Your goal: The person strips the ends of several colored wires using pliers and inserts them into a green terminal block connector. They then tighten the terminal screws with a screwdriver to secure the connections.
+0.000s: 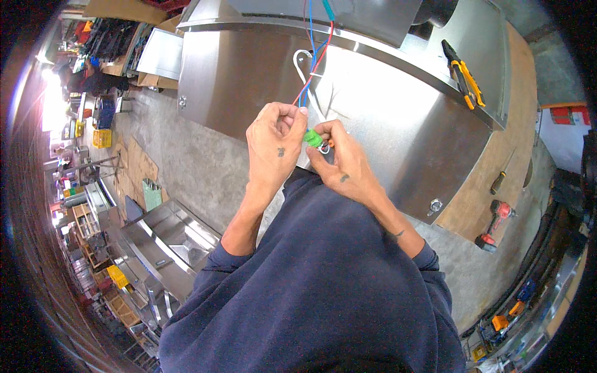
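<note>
My left hand (272,142) is closed in a pinch on the red and blue wires (314,68), which run down from the top of the view. Close beside it, my right hand (343,158) grips a small green connector (313,138) between thumb and fingers. A white cable (317,107) comes down to the right hand, and a short loop of white wire shows under the connector. A bit of orange also shows by the right fingers. The wire ends in the left fingertips are hidden. Both hands are in front of a stainless steel panel (385,124).
Yellow-and-black pliers (463,74) lie on the steel ledge at the right. A screwdriver (501,174) and a red cordless drill (495,225) rest on the wooden board (476,180). At the left stand steel units (165,248) and a yellow crate (102,139).
</note>
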The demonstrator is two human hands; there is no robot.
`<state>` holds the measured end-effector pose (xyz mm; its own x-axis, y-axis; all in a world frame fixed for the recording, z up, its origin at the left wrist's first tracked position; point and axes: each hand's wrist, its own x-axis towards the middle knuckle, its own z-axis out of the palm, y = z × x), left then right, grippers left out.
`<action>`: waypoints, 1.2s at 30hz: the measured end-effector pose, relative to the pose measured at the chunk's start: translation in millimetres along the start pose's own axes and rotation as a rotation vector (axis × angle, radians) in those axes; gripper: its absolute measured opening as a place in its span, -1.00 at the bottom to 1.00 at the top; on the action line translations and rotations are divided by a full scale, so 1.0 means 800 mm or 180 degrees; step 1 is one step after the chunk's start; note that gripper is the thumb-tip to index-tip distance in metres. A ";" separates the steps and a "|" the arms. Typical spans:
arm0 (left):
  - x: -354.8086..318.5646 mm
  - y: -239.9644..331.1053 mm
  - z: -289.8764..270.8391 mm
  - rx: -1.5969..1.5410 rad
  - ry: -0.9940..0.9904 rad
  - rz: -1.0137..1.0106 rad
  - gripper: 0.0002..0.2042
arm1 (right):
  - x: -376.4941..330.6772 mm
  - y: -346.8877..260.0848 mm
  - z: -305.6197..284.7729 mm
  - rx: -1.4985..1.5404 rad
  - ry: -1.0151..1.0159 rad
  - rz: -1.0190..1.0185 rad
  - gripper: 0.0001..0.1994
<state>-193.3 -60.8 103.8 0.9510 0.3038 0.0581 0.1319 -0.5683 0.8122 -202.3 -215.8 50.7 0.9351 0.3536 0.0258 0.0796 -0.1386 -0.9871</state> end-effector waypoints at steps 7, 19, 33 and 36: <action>0.017 0.015 -0.022 0.0435 -0.0068 0.0046 -0.77 | 0.000 0.003 0.004 0.0310 0.0151 0.0146 -0.63; -0.030 -0.035 -0.015 -0.1988 -0.0723 -0.1048 -0.66 | 0.008 0.003 0.011 -0.0089 0.0196 -0.0512 -0.62; -0.037 -0.067 -0.020 -0.2015 -0.0679 -0.0822 -0.71 | 0.095 0.038 0.019 0.1404 -0.0660 0.1069 -0.62; -0.041 -0.062 -0.018 -0.1574 -0.0335 -0.0797 -0.71 | 0.102 0.049 0.031 0.1086 -0.0115 0.0715 -0.64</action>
<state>-235.3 -31.6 69.6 0.9337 0.2908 -0.2090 0.2344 -0.0549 0.9706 -131.2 -169.7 10.0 0.9029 0.3827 -0.1959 -0.2500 0.0966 -0.9634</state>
